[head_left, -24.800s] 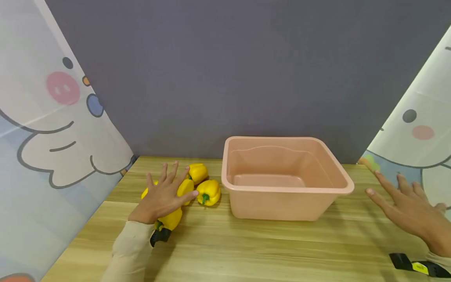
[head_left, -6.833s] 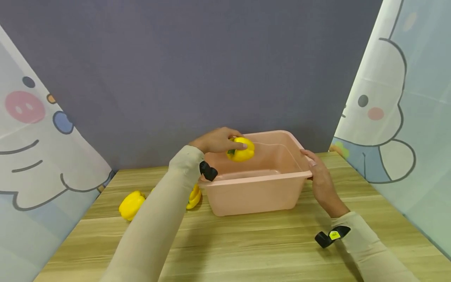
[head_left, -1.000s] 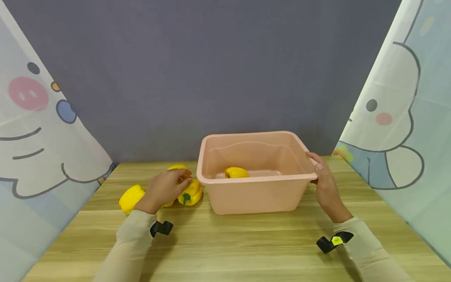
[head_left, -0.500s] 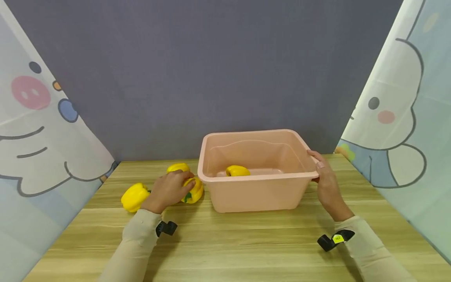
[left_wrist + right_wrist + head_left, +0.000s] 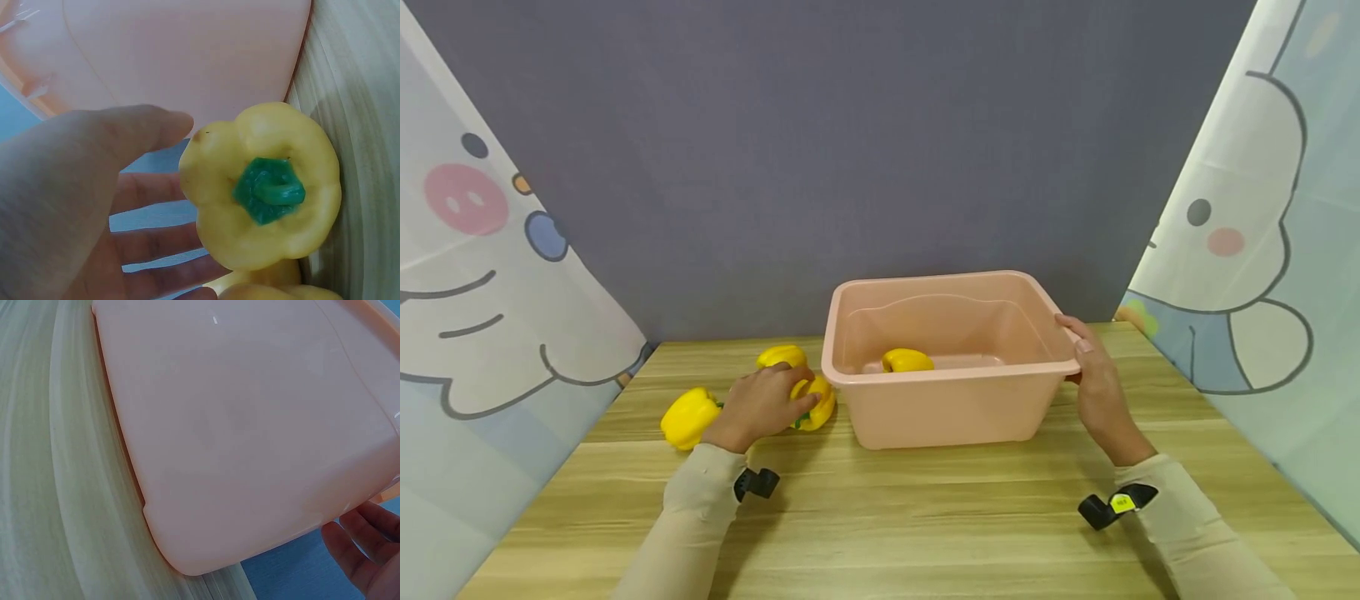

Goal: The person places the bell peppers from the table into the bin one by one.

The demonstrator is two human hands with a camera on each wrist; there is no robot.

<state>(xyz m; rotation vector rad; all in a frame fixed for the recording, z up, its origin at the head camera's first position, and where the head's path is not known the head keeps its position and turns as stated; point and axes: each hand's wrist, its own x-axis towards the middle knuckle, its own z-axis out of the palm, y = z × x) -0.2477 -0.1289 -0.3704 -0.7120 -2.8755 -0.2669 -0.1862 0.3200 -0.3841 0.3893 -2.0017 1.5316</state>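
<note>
My left hand [image 5: 763, 404] is over a yellow bell pepper [image 5: 822, 406] on the table, left of the pink tub [image 5: 951, 408]. In the left wrist view, the thumb sits at the edge of this bell pepper [image 5: 269, 187], its green stem facing the camera, while the fingers reach behind it. My right hand [image 5: 1099, 396] grips the tub's right rim, thumb on top; its fingertips [image 5: 337, 540] show below the rim in the right wrist view. Inside the tub lies another yellow bell pepper [image 5: 907, 360], partly hidden by the front wall.
Another yellow bell pepper [image 5: 781, 357] lies behind my left hand, and one more pepper [image 5: 691, 418] to its left. The wooden table [image 5: 925, 517] meets a grey back panel [image 5: 880, 167], with cartoon-printed cloths [image 5: 467, 333] at both sides.
The pepper my left hand held over the tub now lies inside. That hand has returned to the peppers on the left, its fingers closing round one. My right hand keeps hold of the rim.
</note>
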